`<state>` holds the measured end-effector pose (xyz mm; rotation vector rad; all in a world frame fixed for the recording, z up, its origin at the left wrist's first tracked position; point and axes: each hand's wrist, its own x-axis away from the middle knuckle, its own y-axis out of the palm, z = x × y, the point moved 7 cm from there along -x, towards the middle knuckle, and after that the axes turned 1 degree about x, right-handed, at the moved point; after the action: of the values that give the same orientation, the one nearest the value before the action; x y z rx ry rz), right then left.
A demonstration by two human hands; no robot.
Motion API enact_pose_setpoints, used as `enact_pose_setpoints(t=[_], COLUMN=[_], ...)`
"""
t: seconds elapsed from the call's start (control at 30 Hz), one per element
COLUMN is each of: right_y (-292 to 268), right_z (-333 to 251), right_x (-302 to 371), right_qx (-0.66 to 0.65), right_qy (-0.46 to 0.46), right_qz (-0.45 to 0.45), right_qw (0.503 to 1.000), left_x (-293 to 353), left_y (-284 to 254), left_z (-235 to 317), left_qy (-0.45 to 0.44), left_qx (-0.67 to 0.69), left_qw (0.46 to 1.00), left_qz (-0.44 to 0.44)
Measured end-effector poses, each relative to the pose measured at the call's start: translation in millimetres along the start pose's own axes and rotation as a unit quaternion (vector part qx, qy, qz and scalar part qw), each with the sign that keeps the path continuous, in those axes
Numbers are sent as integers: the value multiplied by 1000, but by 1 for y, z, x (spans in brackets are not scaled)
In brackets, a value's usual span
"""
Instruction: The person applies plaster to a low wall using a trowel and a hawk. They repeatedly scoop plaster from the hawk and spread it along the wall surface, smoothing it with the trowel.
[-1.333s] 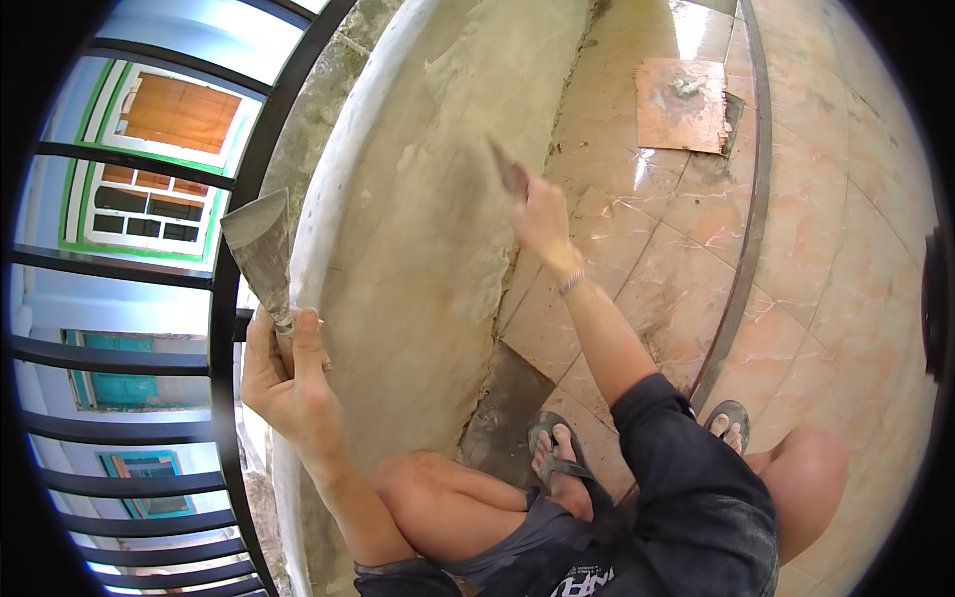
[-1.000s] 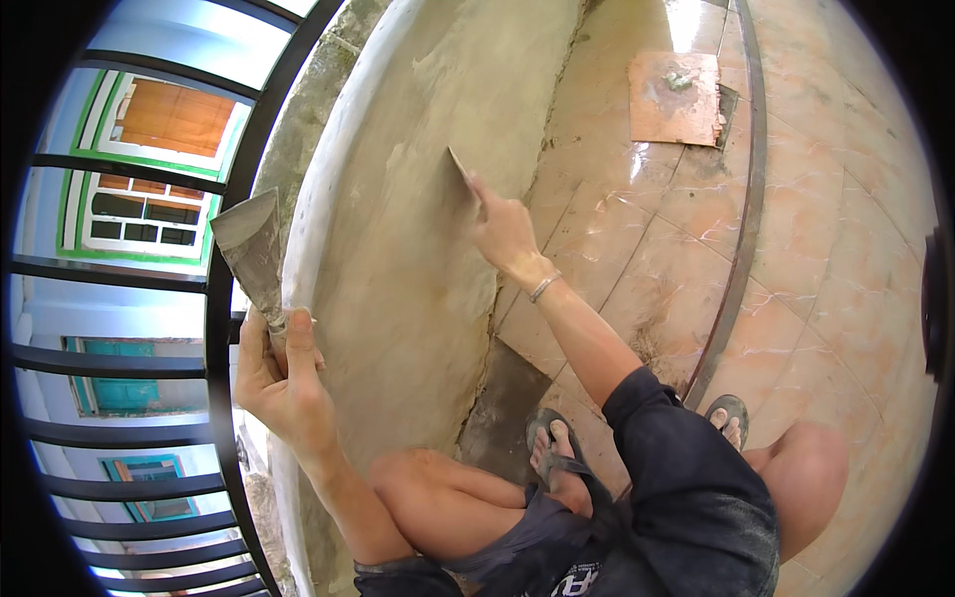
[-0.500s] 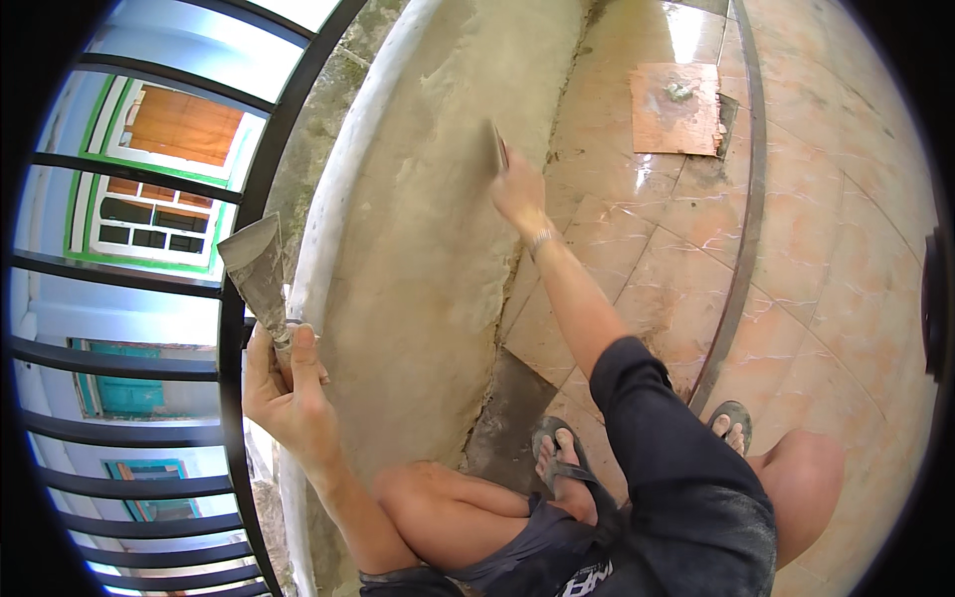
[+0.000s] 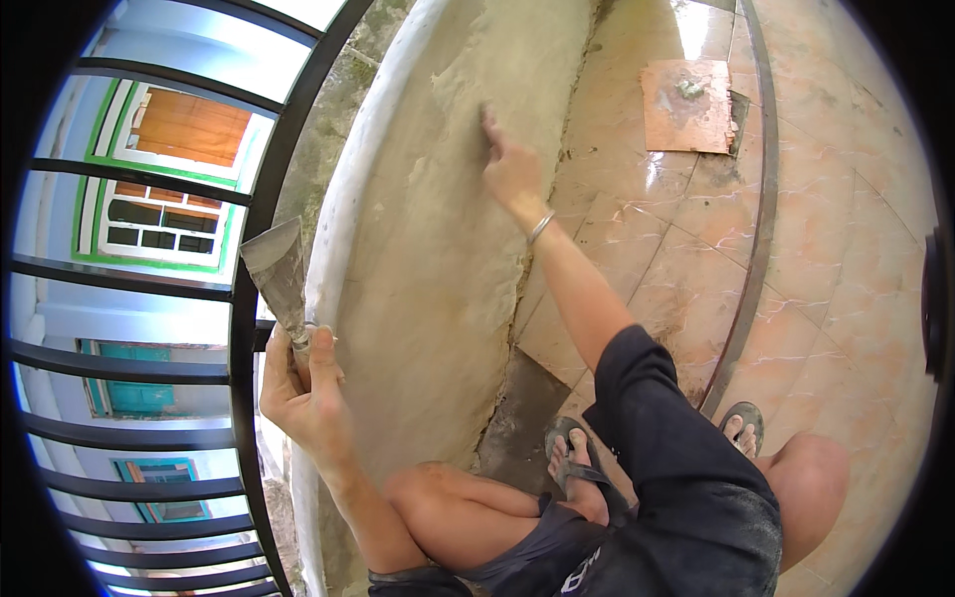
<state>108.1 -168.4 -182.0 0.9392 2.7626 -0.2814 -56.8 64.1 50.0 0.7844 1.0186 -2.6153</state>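
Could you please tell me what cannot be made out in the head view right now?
All in the head view:
Scraper handle: mostly hidden by the left hand.
Narrow tool at the right hand: blurred, seen nearly edge-on; its blade shape and contact with the surface cannot be told.
Lump on the square board: too small to identify.
Dark shirt: cut off by the lower edge.
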Motion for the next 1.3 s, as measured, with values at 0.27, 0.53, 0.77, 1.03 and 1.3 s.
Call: enact_pose_setpoints(t=[0.27, 0.53, 0.77, 1.03, 1.3], right_y=[16, 29, 30, -16, 51], right_z=[11, -16, -14, 42, -44], right_x=[98, 103, 131, 103, 112], right_qx=[-37, -108, -26, 23, -65], right_qy=[-17, -143, -133, 127, -125], right_qz=[-100, -43, 21, -58, -85], right_qw=[994, 983, 991, 990, 986], left_x=[-3, 3, 11, 9, 10], left_y=[9, 8, -1, -6, -11], left_z=[1, 13, 20, 15, 12], left_qy=[1, 23, 28, 24, 27], left_qx=[17, 49, 19, 33, 19], left_qw=[1000, 998, 999, 999, 999], left_qz=[5, 10, 24, 14, 10])
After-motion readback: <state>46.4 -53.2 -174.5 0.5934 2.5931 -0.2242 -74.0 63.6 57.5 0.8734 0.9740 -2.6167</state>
